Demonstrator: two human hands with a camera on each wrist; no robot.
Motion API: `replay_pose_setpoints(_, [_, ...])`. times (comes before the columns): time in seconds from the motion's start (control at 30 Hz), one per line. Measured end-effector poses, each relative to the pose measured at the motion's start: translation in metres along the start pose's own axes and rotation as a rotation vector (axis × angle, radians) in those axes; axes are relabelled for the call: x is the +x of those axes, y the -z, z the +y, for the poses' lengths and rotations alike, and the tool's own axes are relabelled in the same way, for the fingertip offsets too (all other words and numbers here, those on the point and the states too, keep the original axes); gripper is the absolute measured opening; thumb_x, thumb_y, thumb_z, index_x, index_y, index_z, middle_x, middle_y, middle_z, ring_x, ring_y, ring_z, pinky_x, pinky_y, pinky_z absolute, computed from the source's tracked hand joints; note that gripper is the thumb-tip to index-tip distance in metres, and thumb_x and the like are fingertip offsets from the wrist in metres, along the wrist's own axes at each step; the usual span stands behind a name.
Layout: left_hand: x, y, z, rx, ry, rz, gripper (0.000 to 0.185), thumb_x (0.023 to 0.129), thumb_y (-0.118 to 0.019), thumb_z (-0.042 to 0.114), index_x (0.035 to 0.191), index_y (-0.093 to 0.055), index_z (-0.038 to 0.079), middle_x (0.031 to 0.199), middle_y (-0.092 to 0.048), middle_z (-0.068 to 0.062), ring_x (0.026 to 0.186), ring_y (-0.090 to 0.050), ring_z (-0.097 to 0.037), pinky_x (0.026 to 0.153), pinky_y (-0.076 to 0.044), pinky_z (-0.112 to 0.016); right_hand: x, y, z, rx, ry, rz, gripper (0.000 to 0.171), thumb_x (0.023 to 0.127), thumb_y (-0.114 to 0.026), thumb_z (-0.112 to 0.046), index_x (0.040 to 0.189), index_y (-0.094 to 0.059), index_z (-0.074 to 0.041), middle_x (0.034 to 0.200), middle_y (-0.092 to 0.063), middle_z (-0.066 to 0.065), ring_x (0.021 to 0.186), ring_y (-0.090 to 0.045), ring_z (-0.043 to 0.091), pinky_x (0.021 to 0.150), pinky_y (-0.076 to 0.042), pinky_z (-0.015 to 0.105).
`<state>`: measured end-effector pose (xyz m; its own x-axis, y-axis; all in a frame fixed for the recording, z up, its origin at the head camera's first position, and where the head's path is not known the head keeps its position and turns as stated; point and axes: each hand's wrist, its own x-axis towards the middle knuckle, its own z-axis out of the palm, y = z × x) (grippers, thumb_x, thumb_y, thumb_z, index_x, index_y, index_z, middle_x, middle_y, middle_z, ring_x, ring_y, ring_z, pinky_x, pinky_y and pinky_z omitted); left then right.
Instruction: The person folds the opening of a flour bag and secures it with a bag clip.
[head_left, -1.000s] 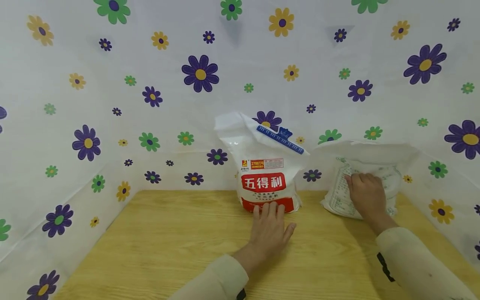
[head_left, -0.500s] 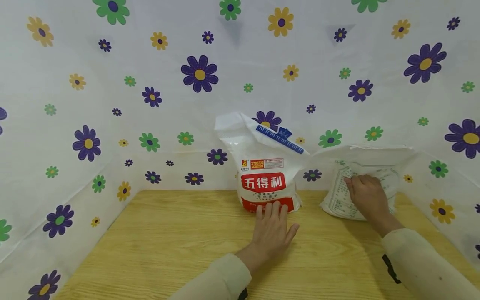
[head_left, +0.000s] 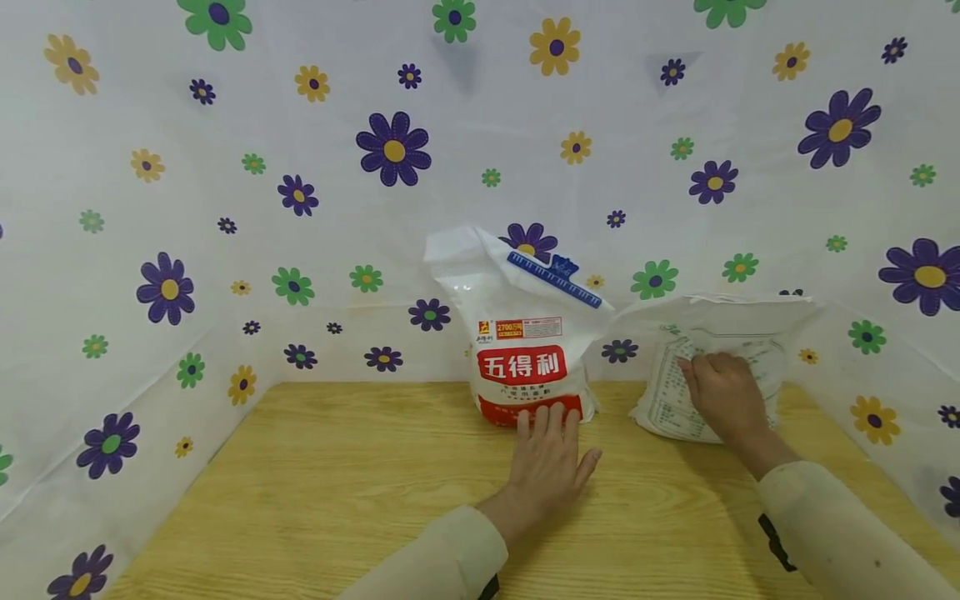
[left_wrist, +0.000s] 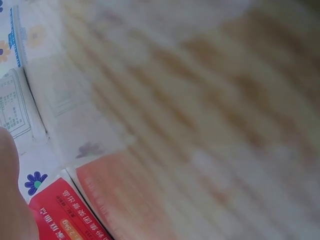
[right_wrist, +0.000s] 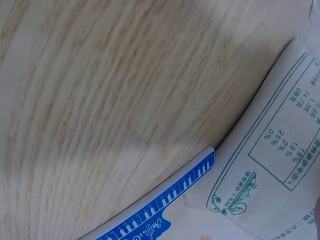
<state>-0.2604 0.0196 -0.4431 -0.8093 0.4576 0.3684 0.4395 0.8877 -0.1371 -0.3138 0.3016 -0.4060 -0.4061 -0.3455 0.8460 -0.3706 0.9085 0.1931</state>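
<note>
A white flour bag with a red label (head_left: 525, 346) stands upright at the back of the wooden table (head_left: 337, 483). My left hand (head_left: 551, 454) lies flat on the table, its straight fingertips touching the bag's base. A second white bag with green print (head_left: 675, 400) leans at the back right with its printed back showing, and my right hand (head_left: 723, 392) rests on its face. The right wrist view shows this bag's green print (right_wrist: 280, 160) and a blue strip (right_wrist: 165, 205) close up. Blurred in the left wrist view are the red label (left_wrist: 60, 210) and table.
White cloth with purple, green and yellow flowers (head_left: 390, 150) walls the table at the back and on both sides. Bare wood lies to the left and in front of the bags.
My left hand has slid slightly right along the base of the red-label bag. The top of the right bag has sunk a little under my right hand.
</note>
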Motion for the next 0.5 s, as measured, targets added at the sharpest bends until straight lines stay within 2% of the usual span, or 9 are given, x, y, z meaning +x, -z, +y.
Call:
replay_pose_setpoints(0.17, [0.0018, -0.0017, 0.0011, 0.03, -0.01, 0.023, 0.062, 0.101, -0.034, 0.06, 0.141, -0.046, 0.014, 0.134, -0.052, -0.007, 0.123, -0.043, -0.025, 0.109, -0.03, -0.049, 0.0012, 0.0015, -0.0036, -0.002, 0.013, 0.011, 0.06, 0.11, -0.028, -0.036, 0.064, -0.042, -0.001, 0.053, -0.048, 0.014, 0.05, -0.049, 0.033, 0.051, -0.042, 0.045])
replay_pose_setpoints(0.4, [0.0026, -0.0039, 0.0037, 0.06, -0.029, 0.065, 0.06, 0.101, -0.034, 0.06, 0.136, -0.05, 0.014, 0.125, -0.054, -0.006, 0.116, -0.045, -0.024, 0.104, -0.031, -0.047, 0.0003, 0.0038, -0.0076, 0.024, -0.013, -0.002, 0.059, 0.11, -0.029, -0.036, 0.066, -0.047, 0.0, 0.056, -0.052, 0.015, 0.055, -0.052, 0.034, 0.057, -0.045, 0.047])
replay_pose_setpoints(0.5, [0.0027, -0.0041, 0.0054, 0.06, -0.033, 0.063, 0.061, 0.101, -0.034, 0.06, 0.138, -0.049, 0.014, 0.126, -0.054, -0.006, 0.116, -0.045, -0.025, 0.105, -0.031, -0.048, -0.001, 0.0035, -0.0086, 0.023, -0.012, 0.0, 0.06, 0.111, -0.028, -0.036, 0.066, -0.047, 0.0, 0.056, -0.051, 0.015, 0.055, -0.052, 0.034, 0.057, -0.045, 0.048])
